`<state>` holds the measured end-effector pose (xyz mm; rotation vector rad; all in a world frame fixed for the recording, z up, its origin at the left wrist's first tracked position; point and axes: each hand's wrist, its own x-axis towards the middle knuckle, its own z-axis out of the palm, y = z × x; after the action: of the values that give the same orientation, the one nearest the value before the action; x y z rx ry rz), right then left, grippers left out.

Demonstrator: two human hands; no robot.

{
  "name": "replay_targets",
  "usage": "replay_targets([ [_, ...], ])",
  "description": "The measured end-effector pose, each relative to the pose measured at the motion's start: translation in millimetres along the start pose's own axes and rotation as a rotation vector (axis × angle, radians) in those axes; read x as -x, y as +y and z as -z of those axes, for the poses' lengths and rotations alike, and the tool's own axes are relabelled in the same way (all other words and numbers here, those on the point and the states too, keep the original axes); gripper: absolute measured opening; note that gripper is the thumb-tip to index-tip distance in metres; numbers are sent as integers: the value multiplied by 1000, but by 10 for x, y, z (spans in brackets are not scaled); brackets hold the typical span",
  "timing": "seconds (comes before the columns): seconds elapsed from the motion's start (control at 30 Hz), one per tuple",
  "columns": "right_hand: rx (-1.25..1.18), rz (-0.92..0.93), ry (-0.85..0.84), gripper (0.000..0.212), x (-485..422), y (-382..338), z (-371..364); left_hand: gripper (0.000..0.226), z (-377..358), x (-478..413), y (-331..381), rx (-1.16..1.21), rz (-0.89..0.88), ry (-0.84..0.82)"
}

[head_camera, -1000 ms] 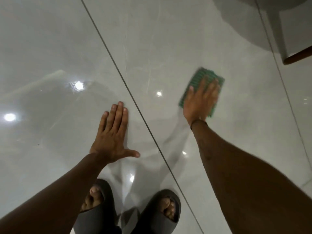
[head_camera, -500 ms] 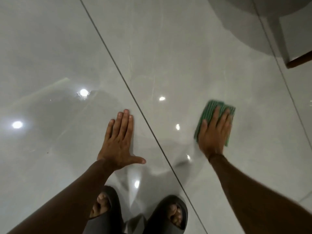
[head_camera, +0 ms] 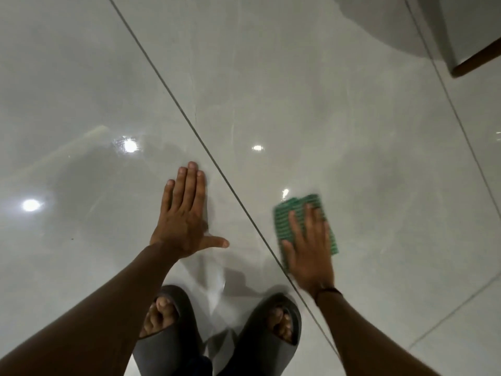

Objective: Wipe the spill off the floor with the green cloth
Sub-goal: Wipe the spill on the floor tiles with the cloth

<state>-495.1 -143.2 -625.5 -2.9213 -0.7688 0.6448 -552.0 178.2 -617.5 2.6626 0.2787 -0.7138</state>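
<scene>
Ribbed green cloth [head_camera: 287,215] on glossy tile [head_camera: 379,158]

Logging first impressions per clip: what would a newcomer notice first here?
The green cloth under the flat right hand, right of the dark grout line. Then the left hand spread on the glossy tile, and dark slides at bottom centre.

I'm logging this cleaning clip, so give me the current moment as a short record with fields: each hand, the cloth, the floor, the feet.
left hand: flat on the floor, fingers straight, thumb out, holding nothing
right hand: palm pressed on the green cloth, blurred
green cloth: flat on the floor, right of the grout line
floor: glossy pale tiles with light reflections; no spill discernible
feet: in dark slippers, near bottom edge
</scene>
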Motion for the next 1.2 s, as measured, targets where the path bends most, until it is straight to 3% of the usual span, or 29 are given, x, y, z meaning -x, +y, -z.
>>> replay_targets([
  [0.13,-11,-268,108,70,-641,267,235,176,15,2,30,-5,15,2],
  [0.23,-65,-346,198,70,-1353,38,448,179,54,-11,88,0,47,-27],
  [0.33,-34,-100,142,71,-1590,-376,530,181,103,-14,129,6,72,-45],
  [0.4,8,134,89,72,-1376,-534,465,181,115,-14,139,13,76,-40],
  [0.47,25,237,22,72,-979,-469,366,180,118,-9,131,24,66,-39],
  [0.57,69,289,-42,72,-629,-65,276,180,92,-10,103,21,66,-20],
  [0.67,106,330,-42,69,-873,389,391,182,37,-16,83,11,72,-11],
  [0.87,-27,-148,131,72,-1908,151,756,182,3,-16,79,0,66,7],
  [0.93,-6,-83,133,71,-1916,-160,709,182,21,-31,75,10,73,-7],
  [1.07,29,268,32,70,-1346,-593,454,179,101,-32,31,34,64,-77],
  [1.2,26,337,-68,71,-894,-660,378,154,278,45,171,50,102,-86],
])
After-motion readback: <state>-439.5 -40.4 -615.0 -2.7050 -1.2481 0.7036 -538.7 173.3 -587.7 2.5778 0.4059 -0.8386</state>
